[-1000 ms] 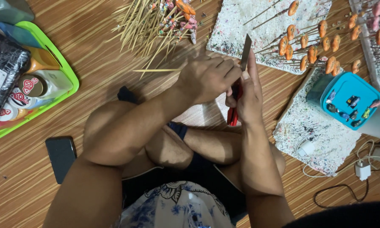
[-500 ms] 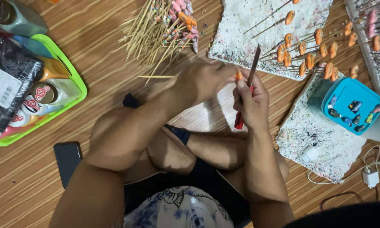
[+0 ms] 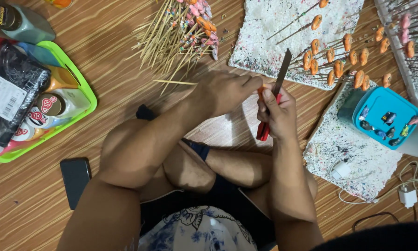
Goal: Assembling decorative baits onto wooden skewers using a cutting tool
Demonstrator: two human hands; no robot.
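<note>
From the head view, a knife with a red handle and a dark blade is gripped in the closed right hand, blade pointing up and away. The left hand is closed around a thin skewer, whose free end sticks out to the left; its other end, with a small orange piece, is held against the blade between the two hands. Both are raised above the crossed legs.

For a clean cut, the skewer is best kept steady, the blade drawn away from the fingers, and light pressure used, as the piece looks small and soft.

The work is done on a wood-grain floor. A pile of bare and painted sticks lies ahead. Foam boards, speckled with paint, carry rows of orange pieces on skewers. A blue tub sits to the right, a green tray of bottles to the left, and a dark phone lies near the knee.
</note>
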